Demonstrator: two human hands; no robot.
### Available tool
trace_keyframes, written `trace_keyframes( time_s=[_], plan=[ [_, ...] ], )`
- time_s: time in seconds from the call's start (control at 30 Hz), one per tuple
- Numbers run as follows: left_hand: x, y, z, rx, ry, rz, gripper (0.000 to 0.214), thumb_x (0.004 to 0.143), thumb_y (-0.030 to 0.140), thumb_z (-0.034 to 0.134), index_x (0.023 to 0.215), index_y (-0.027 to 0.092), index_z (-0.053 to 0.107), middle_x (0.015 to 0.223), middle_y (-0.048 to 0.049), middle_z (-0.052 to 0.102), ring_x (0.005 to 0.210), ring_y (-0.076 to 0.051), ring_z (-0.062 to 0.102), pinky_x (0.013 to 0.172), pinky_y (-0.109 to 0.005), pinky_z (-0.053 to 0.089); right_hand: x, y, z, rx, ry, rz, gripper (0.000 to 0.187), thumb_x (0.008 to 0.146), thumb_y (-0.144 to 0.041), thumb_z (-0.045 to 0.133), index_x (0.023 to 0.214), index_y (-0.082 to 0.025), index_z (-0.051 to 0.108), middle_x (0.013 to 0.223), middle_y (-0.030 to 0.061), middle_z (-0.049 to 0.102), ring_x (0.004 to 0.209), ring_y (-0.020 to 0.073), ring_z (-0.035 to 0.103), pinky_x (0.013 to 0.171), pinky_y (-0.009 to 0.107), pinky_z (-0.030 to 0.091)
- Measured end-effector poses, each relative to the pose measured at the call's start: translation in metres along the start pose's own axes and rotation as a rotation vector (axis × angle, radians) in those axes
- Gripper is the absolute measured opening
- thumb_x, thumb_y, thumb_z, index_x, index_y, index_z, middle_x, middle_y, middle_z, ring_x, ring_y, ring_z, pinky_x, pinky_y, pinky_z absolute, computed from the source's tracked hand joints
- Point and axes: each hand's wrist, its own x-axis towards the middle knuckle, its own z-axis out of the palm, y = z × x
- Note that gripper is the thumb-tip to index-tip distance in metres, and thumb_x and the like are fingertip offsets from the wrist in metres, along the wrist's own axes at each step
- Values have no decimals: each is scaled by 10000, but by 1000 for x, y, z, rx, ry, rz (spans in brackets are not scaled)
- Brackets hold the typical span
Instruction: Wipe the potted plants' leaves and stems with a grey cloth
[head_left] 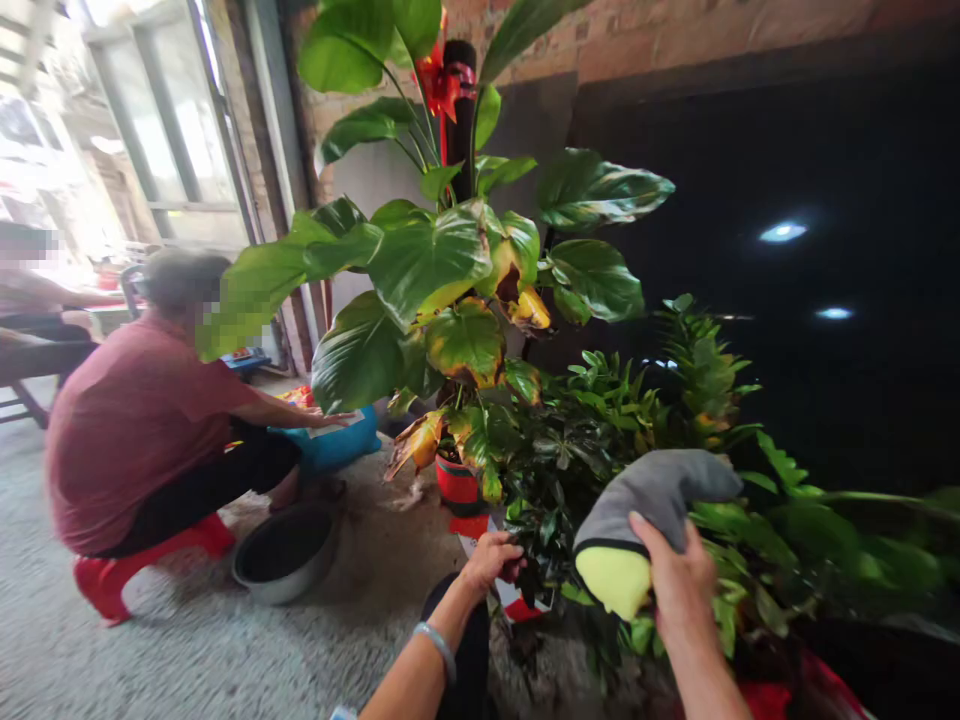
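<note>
My right hand [679, 580] is closed on a grey and yellow cleaning cloth [645, 520], held up in front of a low dark-leaved plant [592, 440]. My left hand [491, 558] reaches into that plant's lower leaves, fingers curled around a stem or leaf I cannot make out. A bracelet sits on my left wrist. Behind stands a tall plant with big green and yellowing leaves [431, 255] in a red pot [457, 485], tied to a dark pole with a red ribbon [442, 85].
A person in a red shirt [135, 430] squats on a red stool [112, 580] at the left, hand on a blue container [334, 445]. A grey basin [285, 550] lies on the speckled floor. Another person sits far left. A dark wall fills the right.
</note>
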Motion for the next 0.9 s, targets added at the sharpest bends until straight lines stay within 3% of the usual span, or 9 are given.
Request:
trace_keyframes(
  time_s=[0.13, 0.23, 0.3, 0.37, 0.47, 0.6, 0.7, 0.8, 0.9],
  plan=[
    [4, -4, -1, 24, 13, 25, 215, 506, 347, 638, 511, 167, 519, 437, 52, 478, 438, -77, 398, 486, -240, 291, -30, 44, 24, 4, -353, 134, 547, 358, -356, 694, 857, -132, 696, 776, 132, 738, 848, 392, 671, 710, 438, 530],
    [5, -4, -4, 16, 27, 36, 237, 512, 329, 668, 496, 165, 497, 414, 68, 435, 435, -65, 371, 484, -229, 278, -53, 69, 11, 42, -570, 140, 491, 429, -290, 668, 902, -167, 706, 895, 102, 751, 939, 331, 672, 825, 374, 509],
    [5, -3, -4, 2, 1, 8, 240, 509, 343, 673, 519, 165, 513, 448, 50, 489, 440, -76, 408, 479, -231, 294, -50, 61, -6, 45, -519, 98, 516, 474, -355, 678, 955, -169, 696, 944, 98, 748, 943, 310, 672, 830, 345, 506],
    [3, -1, -3, -3, -14, -7, 234, 511, 353, 666, 538, 163, 532, 496, 25, 544, 446, -86, 442, 474, -233, 310, -34, 37, -18, 2, -319, 41, 590, 482, -465, 681, 986, -160, 677, 913, 105, 747, 890, 315, 677, 781, 352, 518],
    [2, -1, 0, 13, 4, -8, 206, 532, 334, 651, 543, 163, 537, 520, 14, 567, 438, -84, 442, 474, -231, 317, -3, 6, -10, -52, -58, -52, 710, 506, -565, 618, 1079, -147, 634, 932, 116, 737, 916, 323, 660, 768, 370, 515],
    [4, -5, -1, 34, 17, -17, 156, 556, 286, 631, 544, 165, 535, 496, 20, 543, 451, -100, 452, 499, -248, 352, -5, 22, 26, -74, -290, -46, 570, 448, -456, 617, 915, -136, 683, 844, 123, 742, 855, 338, 667, 760, 392, 521],
    [5, -8, -5, 42, 10, 41, 154, 574, 298, 605, 540, 153, 566, 485, 18, 520, 507, -130, 495, 531, -263, 385, -31, 58, 30, -84, -453, -42, 469, 416, -323, 636, 847, -159, 715, 822, 101, 752, 831, 326, 682, 752, 375, 533],
    [3, -6, -7, 45, -6, 31, 155, 558, 303, 608, 543, 151, 582, 494, 10, 533, 508, -133, 500, 530, -267, 389, -39, 67, 5, -91, -416, -97, 535, 516, -381, 639, 1005, -173, 702, 994, 97, 744, 983, 304, 662, 835, 341, 511],
    [2, -3, -5, 23, -16, -7, 164, 530, 313, 625, 544, 160, 569, 519, 4, 555, 475, -113, 475, 512, -263, 375, -16, 40, -21, -115, -221, -90, 643, 512, -524, 664, 1035, -150, 677, 948, 121, 745, 924, 327, 672, 786, 355, 524]
  ],
)
